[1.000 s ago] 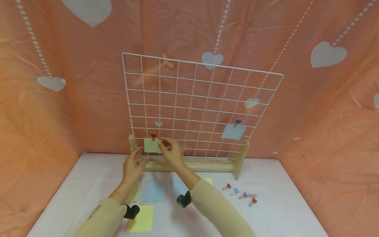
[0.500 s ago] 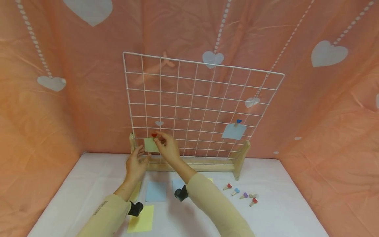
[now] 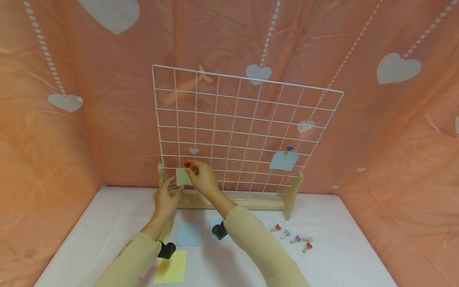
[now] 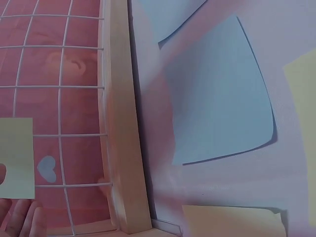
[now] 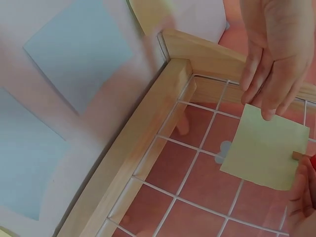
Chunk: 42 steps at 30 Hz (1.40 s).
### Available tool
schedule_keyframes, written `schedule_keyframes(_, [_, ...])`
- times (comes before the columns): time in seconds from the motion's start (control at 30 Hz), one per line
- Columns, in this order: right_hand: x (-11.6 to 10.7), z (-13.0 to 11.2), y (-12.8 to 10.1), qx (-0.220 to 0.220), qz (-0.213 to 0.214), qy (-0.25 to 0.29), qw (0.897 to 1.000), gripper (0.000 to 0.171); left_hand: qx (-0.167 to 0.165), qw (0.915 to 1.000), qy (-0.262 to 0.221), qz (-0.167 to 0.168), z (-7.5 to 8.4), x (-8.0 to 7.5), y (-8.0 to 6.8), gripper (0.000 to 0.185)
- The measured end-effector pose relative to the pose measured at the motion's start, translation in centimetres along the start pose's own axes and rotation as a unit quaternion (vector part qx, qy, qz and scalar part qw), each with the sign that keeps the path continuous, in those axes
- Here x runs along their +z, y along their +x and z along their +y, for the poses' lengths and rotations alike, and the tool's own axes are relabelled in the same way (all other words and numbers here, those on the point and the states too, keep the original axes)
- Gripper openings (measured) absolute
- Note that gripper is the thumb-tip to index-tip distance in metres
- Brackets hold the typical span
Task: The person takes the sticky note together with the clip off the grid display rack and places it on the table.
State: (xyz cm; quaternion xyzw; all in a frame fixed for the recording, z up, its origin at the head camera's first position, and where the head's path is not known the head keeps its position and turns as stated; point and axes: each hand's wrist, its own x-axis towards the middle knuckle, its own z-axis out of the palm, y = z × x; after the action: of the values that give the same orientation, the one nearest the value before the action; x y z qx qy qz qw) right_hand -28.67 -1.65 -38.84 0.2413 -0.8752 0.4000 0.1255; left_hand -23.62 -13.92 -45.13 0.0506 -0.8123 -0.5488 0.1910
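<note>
A pale green sticky note [image 5: 269, 148] lies against the white wire grid [image 3: 247, 107] near its lower left. At its upper edge sits a small wooden clothespin with a red heart [image 3: 187, 164]. My right hand [image 3: 203, 177] pinches this clothespin, fingertips right at the heart; the right wrist view shows only part of it. My left hand [image 3: 166, 199] is at the note's lower left edge, thumb over its front and fingers behind. In the left wrist view, the fingers [image 4: 22, 217] show beside the note's edge. Farther right, a blue note [image 3: 284, 160] hangs from a blue-heart clothespin [image 3: 289, 149].
The grid stands in a wooden base [image 3: 247, 203] on a white-covered table. Blue [image 3: 189, 233] and yellow [image 3: 170, 268] sticky notes lie in front. Several heart clothespins [image 3: 295, 239] lie at the right. A pink curtain [image 3: 118, 131] with hearts hangs behind.
My right hand has shifted left and up from the note's right edge to the red-heart clothespin. My left hand has moved slightly right, its thumb now at the note's lower edge.
</note>
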Motion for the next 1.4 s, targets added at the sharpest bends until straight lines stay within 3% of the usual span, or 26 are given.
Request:
schedule_keyframes(0.23, [0.2,0.2,0.1,-0.009,0.017,-0.034,0.999,0.024,-0.005,0.9998,0.001,0.018,-0.2,0.4,0.3,0.038])
schedule_keyframes(0.47, [0.4,0.1,0.2,-0.024,0.045,-0.064,0.997,0.015,0.013,0.9992,0.007,0.036,-0.3,0.4,0.7,0.026])
schedule_keyframes(0.7, [0.5,-0.2,0.1,-0.024,0.052,-0.087,0.995,0.009,0.012,0.9994,-0.011,0.031,-0.1,0.3,0.5,0.022])
schedule_keyframes(1.07, [0.9,-0.3,-0.8,-0.007,0.095,0.028,0.995,0.006,0.008,0.9996,-0.026,0.011,0.0,-0.1,-0.6,0.024])
schedule_keyframes(1.23, [0.4,-0.2,-1.2,-0.027,0.111,0.077,0.99,0.008,-0.007,1.0,-0.005,0.002,-0.2,-0.6,-1.4,0.026])
schedule_keyframes(1.4, [-0.3,0.4,-2.2,-0.014,0.108,0.101,0.989,0.01,-0.022,0.9995,0.024,-0.002,-0.4,-1.1,-2.2,0.028])
